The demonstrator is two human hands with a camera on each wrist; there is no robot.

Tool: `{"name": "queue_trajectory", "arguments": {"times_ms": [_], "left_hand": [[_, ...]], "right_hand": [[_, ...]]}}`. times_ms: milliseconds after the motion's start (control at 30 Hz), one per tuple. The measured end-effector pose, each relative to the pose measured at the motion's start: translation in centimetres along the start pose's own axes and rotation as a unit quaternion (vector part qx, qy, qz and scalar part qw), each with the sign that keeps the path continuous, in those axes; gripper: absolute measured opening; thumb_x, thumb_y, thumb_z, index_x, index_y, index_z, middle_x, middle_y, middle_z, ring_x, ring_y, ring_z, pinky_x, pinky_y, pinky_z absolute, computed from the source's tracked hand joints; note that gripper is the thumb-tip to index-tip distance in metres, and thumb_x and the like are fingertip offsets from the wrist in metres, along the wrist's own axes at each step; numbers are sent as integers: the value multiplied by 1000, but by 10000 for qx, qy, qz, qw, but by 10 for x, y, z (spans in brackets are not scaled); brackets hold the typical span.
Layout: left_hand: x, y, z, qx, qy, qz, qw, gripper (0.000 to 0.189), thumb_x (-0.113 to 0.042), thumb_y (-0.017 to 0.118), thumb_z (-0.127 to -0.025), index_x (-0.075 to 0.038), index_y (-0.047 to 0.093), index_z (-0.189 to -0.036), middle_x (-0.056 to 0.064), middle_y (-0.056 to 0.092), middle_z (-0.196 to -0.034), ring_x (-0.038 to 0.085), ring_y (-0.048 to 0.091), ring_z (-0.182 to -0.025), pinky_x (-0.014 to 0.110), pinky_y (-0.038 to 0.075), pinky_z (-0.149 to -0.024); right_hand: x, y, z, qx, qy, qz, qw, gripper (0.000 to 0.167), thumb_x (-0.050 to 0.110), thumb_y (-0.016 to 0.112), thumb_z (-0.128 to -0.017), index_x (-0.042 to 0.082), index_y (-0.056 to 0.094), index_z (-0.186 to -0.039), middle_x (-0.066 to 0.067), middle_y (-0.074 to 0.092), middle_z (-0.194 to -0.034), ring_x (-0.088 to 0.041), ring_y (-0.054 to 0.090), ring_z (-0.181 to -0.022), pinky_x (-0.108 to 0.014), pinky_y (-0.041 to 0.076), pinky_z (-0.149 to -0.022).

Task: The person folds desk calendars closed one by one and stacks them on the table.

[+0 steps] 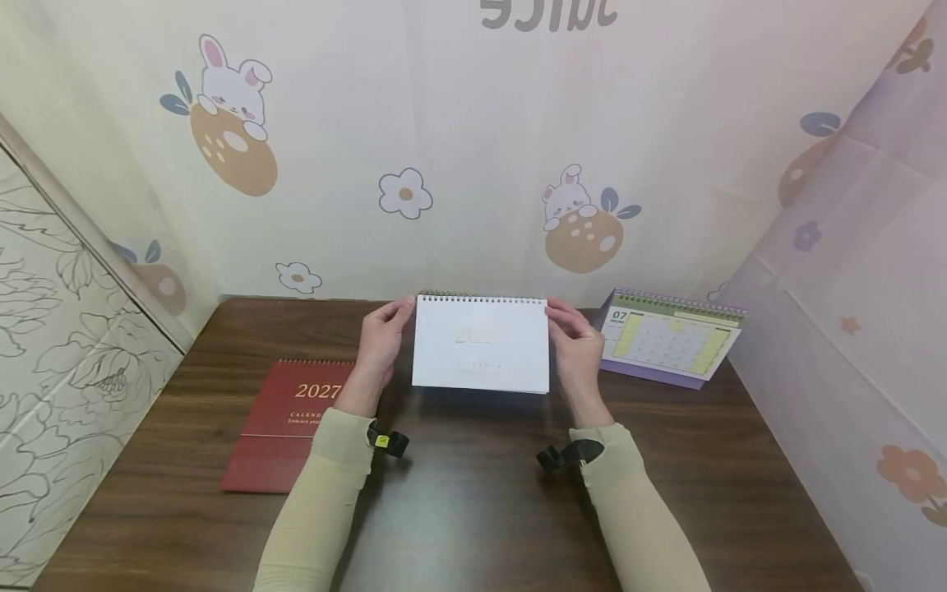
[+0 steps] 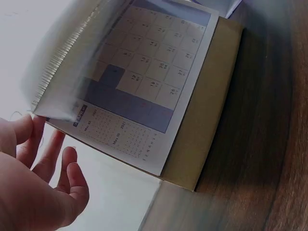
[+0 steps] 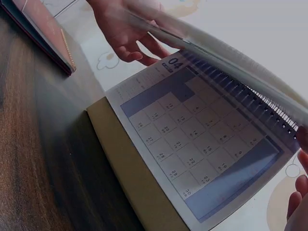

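A spiral-bound desk calendar with a white cover and faint gold lettering stands at the far middle of the table, between both hands. My left hand pinches its upper left corner by the coil. The upper right corner is held between the thumb and fingers of my right hand. In the left wrist view, a month page with a blue-grey grid shows above a brown base, under blurred raised sheets. "04" appears on that page in the right wrist view.
To the left, a red 2027 desk calendar lies partly behind the left forearm. A purple-based calendar showing "07" stands at the back right. A printed curtain hangs behind the wooden table.
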State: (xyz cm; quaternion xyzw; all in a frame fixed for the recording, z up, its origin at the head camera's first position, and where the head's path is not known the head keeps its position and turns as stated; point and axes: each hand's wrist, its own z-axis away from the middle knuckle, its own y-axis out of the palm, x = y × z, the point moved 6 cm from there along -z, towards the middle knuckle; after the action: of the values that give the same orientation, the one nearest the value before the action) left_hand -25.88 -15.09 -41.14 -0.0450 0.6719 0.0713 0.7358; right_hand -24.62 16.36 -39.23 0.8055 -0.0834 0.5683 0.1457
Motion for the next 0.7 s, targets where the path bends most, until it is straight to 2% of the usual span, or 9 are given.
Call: {"name": "queue_trajectory", "arguments": {"times_ms": [100, 367, 533, 700], "left_hand": [[-1, 1, 0, -10, 26, -51, 10000, 42, -39, 64, -98, -10, 68, -127, 2, 62, -132, 19, 50, -127, 43, 36, -110], [-3, 4, -1, -162, 378, 20, 9992, 34, -32, 76, -90, -7, 74, -113, 0, 66, -126, 20, 56, -118, 40, 41, -104], [-1, 3, -2, -344, 448, 34, 9984, 34, -33, 78, -88, -7, 74, -109, 1, 68, -122, 20, 57, -114, 38, 45, -100], [-2, 5, -3, -358, 588, -30, 9976, 36, -35, 78, -87, -7, 74, -108, 2, 68, -122, 20, 58, -114, 38, 45, -100]], "right_hand": [[-4, 0, 0, -7, 2, -25, 10000, 17, -7, 73, -86, -7, 74, -103, -6, 71, -117, -19, 60, -118, -23, 50, -88], [-9, -1, 1, 85, 139, 56, 9999, 16, -4, 73, -87, -2, 75, -103, -5, 70, -119, -20, 59, -119, -25, 50, -90], [-13, -2, 3, 209, 419, -51, 9989, 15, -6, 69, -90, -5, 74, -104, -5, 70, -120, -20, 58, -120, -26, 50, -92], [-15, -4, 1, 273, 455, -98, 9985, 16, -2, 66, -94, -8, 72, -107, -5, 70, -121, -19, 59, -120, -25, 48, -95]]}}
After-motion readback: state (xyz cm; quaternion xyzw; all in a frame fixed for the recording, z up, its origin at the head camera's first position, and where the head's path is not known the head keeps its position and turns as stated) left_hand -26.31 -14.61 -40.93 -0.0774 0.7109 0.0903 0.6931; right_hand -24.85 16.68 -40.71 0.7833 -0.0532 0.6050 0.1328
